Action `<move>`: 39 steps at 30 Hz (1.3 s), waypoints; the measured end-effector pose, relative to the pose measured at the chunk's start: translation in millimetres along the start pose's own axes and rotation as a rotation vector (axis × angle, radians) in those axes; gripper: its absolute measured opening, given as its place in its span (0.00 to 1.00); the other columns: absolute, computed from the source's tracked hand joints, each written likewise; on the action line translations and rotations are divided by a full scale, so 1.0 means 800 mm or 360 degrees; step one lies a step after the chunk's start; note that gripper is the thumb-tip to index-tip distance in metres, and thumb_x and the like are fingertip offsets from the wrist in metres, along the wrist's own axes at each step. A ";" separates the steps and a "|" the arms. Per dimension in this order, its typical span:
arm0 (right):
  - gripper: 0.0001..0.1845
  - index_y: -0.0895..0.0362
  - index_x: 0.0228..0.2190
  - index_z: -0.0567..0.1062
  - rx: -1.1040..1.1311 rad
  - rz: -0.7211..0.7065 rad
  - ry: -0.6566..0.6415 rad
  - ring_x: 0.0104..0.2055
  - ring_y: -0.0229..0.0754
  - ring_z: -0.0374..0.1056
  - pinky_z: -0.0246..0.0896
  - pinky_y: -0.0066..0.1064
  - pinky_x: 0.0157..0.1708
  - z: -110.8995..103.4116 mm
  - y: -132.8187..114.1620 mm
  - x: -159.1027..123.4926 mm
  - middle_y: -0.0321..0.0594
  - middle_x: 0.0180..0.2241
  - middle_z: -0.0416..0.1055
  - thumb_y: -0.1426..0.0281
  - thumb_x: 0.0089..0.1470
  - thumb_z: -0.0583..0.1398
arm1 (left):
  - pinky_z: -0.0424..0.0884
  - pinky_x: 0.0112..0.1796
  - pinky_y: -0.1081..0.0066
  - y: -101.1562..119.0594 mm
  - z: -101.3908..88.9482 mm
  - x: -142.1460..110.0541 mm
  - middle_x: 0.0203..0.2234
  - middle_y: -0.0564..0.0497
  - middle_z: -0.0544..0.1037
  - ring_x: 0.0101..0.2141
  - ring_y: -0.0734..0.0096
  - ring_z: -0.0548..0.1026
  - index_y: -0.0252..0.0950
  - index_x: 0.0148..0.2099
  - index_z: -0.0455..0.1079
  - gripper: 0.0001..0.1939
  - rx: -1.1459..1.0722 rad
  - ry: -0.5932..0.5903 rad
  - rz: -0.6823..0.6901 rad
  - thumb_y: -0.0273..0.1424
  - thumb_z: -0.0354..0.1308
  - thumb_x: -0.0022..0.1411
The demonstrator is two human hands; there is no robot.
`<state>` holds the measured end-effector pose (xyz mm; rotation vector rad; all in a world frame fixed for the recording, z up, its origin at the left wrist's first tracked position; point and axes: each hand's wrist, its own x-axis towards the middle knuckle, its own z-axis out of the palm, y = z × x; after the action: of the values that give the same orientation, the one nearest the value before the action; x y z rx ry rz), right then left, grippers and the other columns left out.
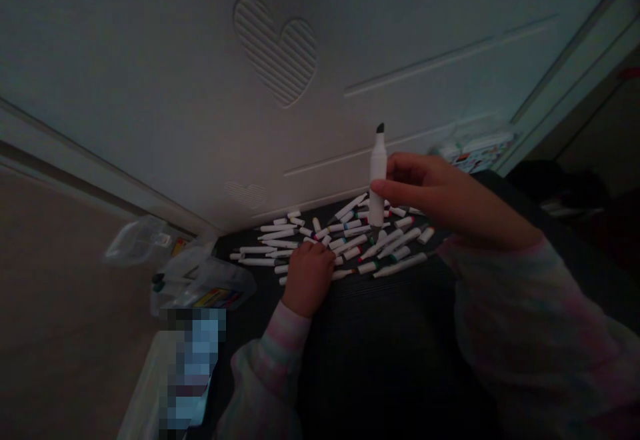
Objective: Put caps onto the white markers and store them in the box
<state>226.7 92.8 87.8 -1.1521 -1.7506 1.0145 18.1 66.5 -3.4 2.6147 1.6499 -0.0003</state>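
Note:
My right hand pinches an uncapped white marker between thumb and fingers and holds it upright above the pile. Its dark chisel tip points up. Low among the loose white markers rests my left hand, its fingers curled downward. Whatever those fingers grip is hidden beneath them. Around it, white marker bodies and caps with coloured ends lie scattered, such as a cap with a red end and a green-ended one.
Behind the dark tabletop stands a white panel with embossed hearts. A clear plastic case with a colourful label lies at the left. Nearer me is a blurred, bright blue screen-like thing. A patterned white package sits back right.

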 end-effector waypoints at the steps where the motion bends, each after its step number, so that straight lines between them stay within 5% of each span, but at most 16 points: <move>1: 0.10 0.56 0.26 0.69 0.0011 0.0002 -0.0001 0.27 0.39 0.62 0.53 0.32 0.26 0.000 0.000 0.000 0.36 0.26 0.67 0.62 0.51 0.57 | 0.64 0.38 0.61 0.000 -0.001 0.001 0.33 0.46 0.76 0.38 0.59 0.68 0.35 0.34 0.74 0.09 0.0002 -0.0018 0.0005 0.25 0.51 0.59; 11: 0.10 0.56 0.24 0.68 0.0130 0.0037 0.0014 0.25 0.35 0.60 0.53 0.29 0.24 0.002 -0.001 0.001 0.33 0.23 0.64 0.63 0.50 0.59 | 0.65 0.41 0.60 -0.003 0.000 0.002 0.33 0.44 0.75 0.40 0.57 0.68 0.32 0.34 0.73 0.06 -0.0179 -0.0014 0.0026 0.24 0.54 0.56; 16: 0.07 0.55 0.26 0.71 0.0377 0.0073 0.0078 0.25 0.34 0.59 0.52 0.27 0.22 0.004 0.001 0.000 0.33 0.24 0.64 0.65 0.51 0.59 | 0.65 0.44 0.67 -0.010 -0.023 -0.003 0.38 0.47 0.75 0.42 0.65 0.69 0.34 0.40 0.70 0.08 -0.0423 0.0136 -0.0059 0.29 0.56 0.57; 22: 0.09 0.56 0.22 0.70 0.0813 0.0048 0.0191 0.22 0.32 0.58 0.52 0.25 0.22 0.008 0.006 0.002 0.32 0.19 0.62 0.66 0.51 0.58 | 0.67 0.34 0.72 -0.007 -0.071 -0.017 0.32 0.52 0.75 0.33 0.71 0.72 0.37 0.39 0.68 0.09 -0.1396 0.0219 -0.0212 0.35 0.57 0.56; 28: 0.07 0.56 0.23 0.71 0.1304 0.0116 0.0297 0.20 0.33 0.60 0.55 0.26 0.19 0.015 -0.004 0.004 0.33 0.20 0.64 0.66 0.46 0.57 | 0.67 0.31 0.78 0.006 -0.102 -0.029 0.31 0.56 0.75 0.30 0.77 0.72 0.39 0.36 0.70 0.07 -0.2041 0.0480 -0.0160 0.28 0.61 0.52; 34: 0.07 0.54 0.23 0.71 0.1500 0.0107 0.0205 0.21 0.34 0.59 0.56 0.30 0.23 0.024 -0.020 -0.007 0.36 0.26 0.68 0.73 0.46 0.53 | 0.69 0.31 0.79 0.007 -0.114 -0.043 0.29 0.57 0.76 0.30 0.76 0.73 0.42 0.35 0.73 0.10 -0.2005 0.0851 -0.0168 0.23 0.63 0.49; 39: 0.07 0.53 0.24 0.67 0.1650 0.0127 0.0216 0.16 0.31 0.53 0.52 0.30 0.21 0.037 -0.028 -0.014 0.34 0.27 0.67 0.76 0.43 0.52 | 0.70 0.31 0.81 -0.002 -0.113 -0.047 0.28 0.58 0.76 0.30 0.77 0.73 0.44 0.35 0.73 0.14 -0.1909 0.0950 -0.0100 0.20 0.63 0.47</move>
<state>196.1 70.9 95.3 -0.5800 -0.8281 1.5645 -2.0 36.7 87.6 1.6460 1.1693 1.3771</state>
